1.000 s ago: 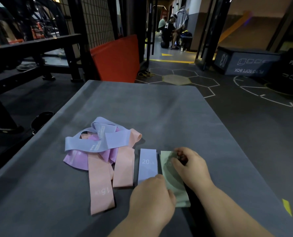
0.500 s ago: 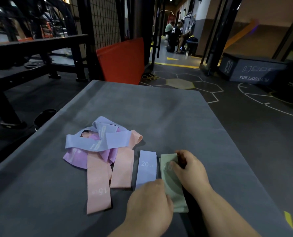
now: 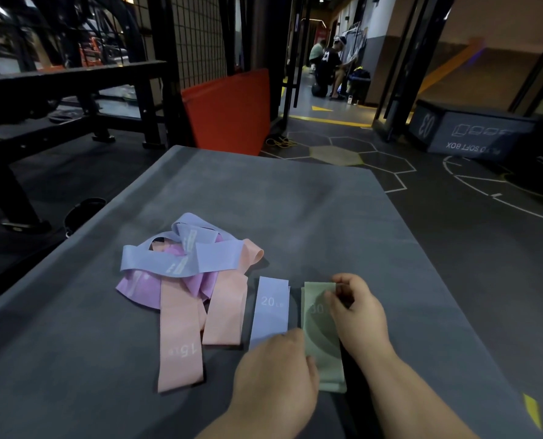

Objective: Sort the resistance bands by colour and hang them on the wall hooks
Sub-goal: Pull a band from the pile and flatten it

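Mat (image 3: 295, 201): grey, and it lies under everything you are sorting
Tangled pile (image 3: 181, 261): at 9 o'clock from the mat's middle; lilac-blue loops lie across purple and pink ones
Pink band (image 3: 180, 337): marked 15, runs flat out of the pile towards 6 o'clock and is the longest strip there
Second pink band (image 3: 226, 308): just beside the first at its 3 o'clock, with its far end tucked under the pile
Blue band (image 3: 270, 312): marked 20 LB, flat and straight, apart from the pile and near the pink at its 9 o'clock
Left hand (image 3: 276, 372): your knuckles face the camera over the near ends of the blue and green strips; the fingers are hidden, so you cannot tell its grip
Green band (image 3: 319, 337): folded flat, marked 30, just beside the blue at its 3 o'clock
Right hand (image 3: 357, 308): your curled fingers and thumb pinch the green band at its far right corner
Dark strip (image 3: 354, 384): along the green band's 3 o'clock edge, possibly a black band
Yellow mark (image 3: 531, 410): near the mat's right edge, at 4 o'clock
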A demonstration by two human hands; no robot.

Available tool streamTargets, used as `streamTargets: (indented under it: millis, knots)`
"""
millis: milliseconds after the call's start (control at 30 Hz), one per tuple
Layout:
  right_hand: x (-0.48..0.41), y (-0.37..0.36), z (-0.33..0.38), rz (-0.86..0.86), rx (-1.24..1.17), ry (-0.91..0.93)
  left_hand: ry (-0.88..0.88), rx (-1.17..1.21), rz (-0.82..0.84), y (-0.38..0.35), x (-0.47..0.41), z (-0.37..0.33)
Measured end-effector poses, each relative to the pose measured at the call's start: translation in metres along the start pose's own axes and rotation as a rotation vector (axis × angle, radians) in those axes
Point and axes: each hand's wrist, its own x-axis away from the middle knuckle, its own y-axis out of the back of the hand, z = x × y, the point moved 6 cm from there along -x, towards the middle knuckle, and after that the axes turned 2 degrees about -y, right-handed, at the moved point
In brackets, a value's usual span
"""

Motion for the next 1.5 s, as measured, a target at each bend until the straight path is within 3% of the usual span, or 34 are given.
streamTargets:
  millis: [267, 1067, 1367, 1500]
  knots:
    - [-0.002, -0.009, -0.001, 0.022, 0.292, 0.109, 0.002, -0.044, 0.034, 0.001, 0.003, -0.004]
    - [-0.001, -0.022, 0.006, 0.128, 0.486, 0.287, -0.130, -0.117, 0.071, -0.013, 0.005, -0.001]
    - [-0.007, -0.020, 0.009, 0.317, 0.531, 0.220, -0.080, -0.091, 0.034, -0.010, 0.004, -0.002]
    - [0.002, -0.030, 0.001, 0.397, 0.690, 0.235, -0.081, -0.108, 0.050, -0.011, 0.006, -0.004]
